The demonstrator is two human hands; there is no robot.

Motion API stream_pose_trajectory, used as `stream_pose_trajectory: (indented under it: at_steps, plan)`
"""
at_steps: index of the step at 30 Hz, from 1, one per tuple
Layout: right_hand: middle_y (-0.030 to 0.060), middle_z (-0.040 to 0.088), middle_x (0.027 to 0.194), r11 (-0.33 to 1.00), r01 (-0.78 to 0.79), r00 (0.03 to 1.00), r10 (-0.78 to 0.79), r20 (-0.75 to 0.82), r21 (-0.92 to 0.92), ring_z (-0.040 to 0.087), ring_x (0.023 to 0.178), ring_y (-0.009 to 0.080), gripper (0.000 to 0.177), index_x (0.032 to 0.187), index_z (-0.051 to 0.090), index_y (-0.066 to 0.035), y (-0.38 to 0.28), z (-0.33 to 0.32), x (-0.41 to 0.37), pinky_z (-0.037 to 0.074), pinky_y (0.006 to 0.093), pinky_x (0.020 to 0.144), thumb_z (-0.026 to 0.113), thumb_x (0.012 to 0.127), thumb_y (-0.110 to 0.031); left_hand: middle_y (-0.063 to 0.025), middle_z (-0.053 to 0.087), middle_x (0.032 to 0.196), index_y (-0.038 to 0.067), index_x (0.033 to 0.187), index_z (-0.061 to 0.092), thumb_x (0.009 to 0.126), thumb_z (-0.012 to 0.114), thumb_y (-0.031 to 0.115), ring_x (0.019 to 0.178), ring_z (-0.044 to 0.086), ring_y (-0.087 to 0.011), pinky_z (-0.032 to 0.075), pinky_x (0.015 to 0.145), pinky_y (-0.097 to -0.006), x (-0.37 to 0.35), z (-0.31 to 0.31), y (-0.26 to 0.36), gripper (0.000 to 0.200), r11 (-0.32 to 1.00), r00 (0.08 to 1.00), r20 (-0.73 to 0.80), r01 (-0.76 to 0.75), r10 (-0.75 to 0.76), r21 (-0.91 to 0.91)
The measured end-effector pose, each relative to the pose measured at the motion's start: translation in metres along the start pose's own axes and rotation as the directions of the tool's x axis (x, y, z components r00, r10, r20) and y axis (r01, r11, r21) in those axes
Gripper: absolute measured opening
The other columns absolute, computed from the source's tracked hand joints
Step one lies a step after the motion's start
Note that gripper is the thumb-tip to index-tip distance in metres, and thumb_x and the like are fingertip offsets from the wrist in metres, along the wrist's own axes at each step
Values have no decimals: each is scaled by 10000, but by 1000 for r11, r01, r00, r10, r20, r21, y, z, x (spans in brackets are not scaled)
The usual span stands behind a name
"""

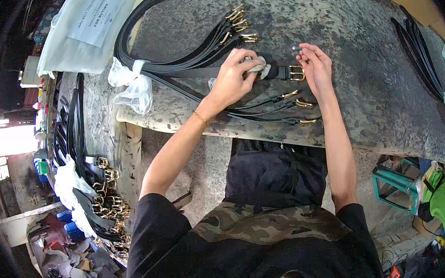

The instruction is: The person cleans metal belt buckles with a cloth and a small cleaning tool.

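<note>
My left hand [234,78] is closed around a crumpled greyish-white cloth [263,69], pressed onto a black belt [280,72] near its buckle end. The gold-toned buckle [295,73] of that belt lies between my two hands. Just right of the buckle, my right hand [316,68] is raised with thumb and fingertips pinched at a small thin object [295,48], whose kind I cannot make out. Above my left hand, a bundle of black belts [185,61] fans out with gold buckles. Several more belts [267,104] lie below, buckles to the right.
White plastic [133,83] ties the belt bundle. A plastic bag with a printed label [95,15] lies upper left on the stained worktable [369,75]. More belts [420,55] rest at right. Buckled belts [107,200] hang at left. A green stool [396,185] stands lower right.
</note>
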State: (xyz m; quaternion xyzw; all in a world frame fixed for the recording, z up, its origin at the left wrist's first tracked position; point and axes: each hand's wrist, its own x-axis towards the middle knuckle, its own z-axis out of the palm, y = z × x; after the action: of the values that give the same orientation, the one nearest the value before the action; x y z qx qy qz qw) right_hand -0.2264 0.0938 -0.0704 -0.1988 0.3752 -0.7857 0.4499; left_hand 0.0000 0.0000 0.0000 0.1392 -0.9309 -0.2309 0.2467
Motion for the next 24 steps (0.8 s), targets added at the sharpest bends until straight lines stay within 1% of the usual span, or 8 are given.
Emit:
stream_pose_trajectory:
  at_steps: [2,3,6,11,13,15,18,24]
  plan:
    - [56,594,869,999,-7,1000,6,28,53,559,813,124,177,1047,634,58,0,5,1,490,300,811,617,899,-37,-108,584,1073,65,1041,698,758,681,2,963,572,-262,496,783,-333,6,7,5,291,1000,996,-82,28,-27,7]
    - [56,594,869,1000,0,999,-1,36,10,559,813,124,177,1047,634,58,-13,-5,3,490,300,811,617,899,-37,-109,583,1061,76,1041,699,749,684,-10,947,572,-260,498,762,-321,15,28,9,305,999,992,-121,-44,41,-22]
    - [45,583,845,1000,-1,1000,1,-20,7,556,817,121,181,1054,632,56,-14,-1,2,486,303,808,610,902,-41,-116,583,1062,35,1007,694,758,698,37,958,574,-280,496,801,-347,29,43,12,249,998,991,-122,-53,50,-19]
    - [23,576,836,979,-34,999,42,-35,202,554,819,108,192,1071,622,29,-10,-1,0,483,323,830,605,908,-69,-128,558,1120,-11,1035,645,786,703,163,1052,551,-309,466,892,-408,32,41,13,309,975,978,127,-181,165,125]
    - [21,576,840,976,-37,998,47,-42,214,554,818,104,191,1070,620,25,-7,-2,1,484,325,835,608,906,-71,-125,548,1144,11,1075,627,777,687,146,1093,535,-293,466,892,-398,32,35,11,332,962,962,199,-219,185,164]
    - [20,577,844,975,-50,998,59,-35,217,554,817,100,190,1069,619,21,-6,0,2,485,327,840,612,904,-73,-105,551,1114,6,1046,625,764,663,119,1071,533,-272,471,869,-386,35,33,10,306,906,929,270,-324,251,273]
    - [21,578,844,979,-50,998,57,-31,197,554,820,99,191,1068,618,21,-8,1,2,486,327,840,614,902,-71,-82,551,1080,6,1012,626,728,637,81,1026,532,-254,474,837,-373,37,35,11,295,861,889,356,-402,287,311]
    - [24,570,817,981,-45,998,53,-35,187,558,800,110,191,1065,616,24,-10,2,-1,488,329,834,619,896,-66,-67,564,1007,10,920,644,647,629,37,982,532,-244,468,814,-361,41,34,11,274,870,854,376,-452,358,197]
